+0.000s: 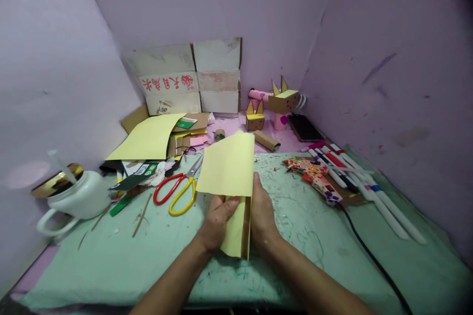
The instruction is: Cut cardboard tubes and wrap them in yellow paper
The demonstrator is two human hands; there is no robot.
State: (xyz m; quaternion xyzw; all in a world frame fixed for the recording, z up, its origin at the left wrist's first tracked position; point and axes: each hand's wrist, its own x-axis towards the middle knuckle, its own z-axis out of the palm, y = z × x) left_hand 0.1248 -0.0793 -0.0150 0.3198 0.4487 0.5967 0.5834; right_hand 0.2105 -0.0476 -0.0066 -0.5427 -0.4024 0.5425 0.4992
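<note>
Both hands hold a cardboard piece [245,229] faced with pale yellow paper [229,165], above the middle of the table. A loose flap of the paper curls over its upper part, and a brown cardboard edge shows lower down on the right. My left hand [216,221] grips the left side, thumb lying on the front face. Along the right side, my right hand [263,211] presses with its thumb up, its other fingers hidden behind the piece. Close by on the left lie open scissors [182,189] with one red and one yellow handle.
A white mug [79,199] stands at left, near paper and cardboard scraps [148,138]. Cardboard animal figures [254,117] and a phone [306,128] sit at the back. At right are a patterned glue gun [316,177] with a black cord, markers [343,165] and white sticks [393,209].
</note>
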